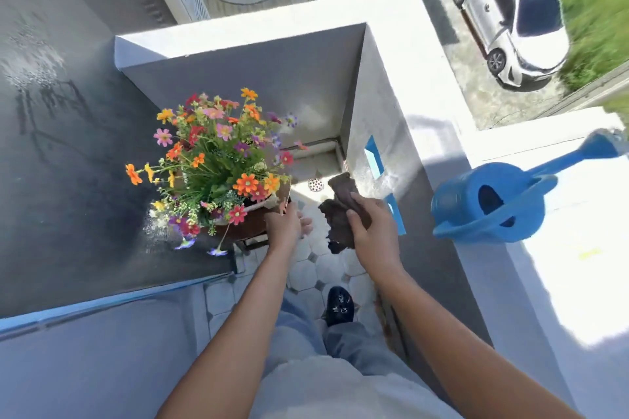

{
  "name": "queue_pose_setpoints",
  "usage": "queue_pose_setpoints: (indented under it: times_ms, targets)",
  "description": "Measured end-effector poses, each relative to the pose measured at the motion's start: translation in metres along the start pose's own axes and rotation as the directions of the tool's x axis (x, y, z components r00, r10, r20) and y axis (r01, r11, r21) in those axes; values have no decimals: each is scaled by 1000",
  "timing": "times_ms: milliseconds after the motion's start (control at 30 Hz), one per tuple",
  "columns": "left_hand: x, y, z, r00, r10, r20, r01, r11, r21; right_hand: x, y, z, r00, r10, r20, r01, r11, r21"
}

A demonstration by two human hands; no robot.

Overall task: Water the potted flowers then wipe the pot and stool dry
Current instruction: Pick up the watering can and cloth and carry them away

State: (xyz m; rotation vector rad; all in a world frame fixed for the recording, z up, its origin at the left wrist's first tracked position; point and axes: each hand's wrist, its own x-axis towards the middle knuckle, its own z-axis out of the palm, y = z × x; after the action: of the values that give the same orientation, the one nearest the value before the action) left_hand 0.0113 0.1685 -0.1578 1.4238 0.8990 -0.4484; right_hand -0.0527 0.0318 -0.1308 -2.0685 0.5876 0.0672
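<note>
A bunch of colourful flowers [218,160] fills a brown pot [246,226] that stands on a stool [253,243], mostly hidden under the pot. My left hand [284,228] rests against the pot's right side, fingers curled at its rim. To the right, my right hand [372,231] grips a crumpled brown cloth [340,211], held in the air apart from the pot. A blue watering can [493,204] stands on the white ledge at the right, spout pointing away to the upper right.
A white parapet wall [401,78] boxes in the narrow tiled balcony floor [316,269]. A floor drain [315,184] lies behind the pot. A dark glass door [75,180] runs along the left. My foot [339,304] stands on the tiles. A white car [507,13] is parked below.
</note>
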Motion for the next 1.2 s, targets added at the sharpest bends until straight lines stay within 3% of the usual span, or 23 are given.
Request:
queue_pose_setpoints:
  times_ms: [67,133,233,300,433,533,600,700,867,1033,1200]
  targets:
    - [-30,6,17,994,44,96,-60,983,172,-5,-22,-38,993,-80,-83,84,995,45]
    - [-62,26,38,972,189,140,-220,941,257,-12,-41,-80,971,-138,-194,157,984,84]
    - [-117,57,74,896,378,232,-420,892,166,-22,-55,-145,913,-129,-386,220,954,204]
    - [-151,67,103,852,407,330,-458,884,91,-27,-53,-184,859,-72,-507,242,930,278]
    - [-205,49,165,811,228,538,-290,956,33,-29,-23,-244,734,92,-673,210,912,354]
    - [-233,19,201,762,-46,646,42,999,21,-34,5,-274,656,216,-723,163,895,415]
    - [-239,2,220,726,-172,666,257,966,-30,-40,19,-287,638,240,-732,144,896,420]
    - [-237,-14,241,751,-211,626,364,923,-126,-46,31,-296,627,269,-732,137,886,443]
    - [-237,-25,259,847,-172,504,336,907,-254,-49,38,-289,682,282,-675,129,861,491]
    - [-220,-19,236,881,-27,472,186,937,-294,-45,33,-276,732,265,-628,129,851,509]
    - [-175,5,184,887,101,451,-13,981,-194,-35,21,-252,806,214,-551,129,846,517]
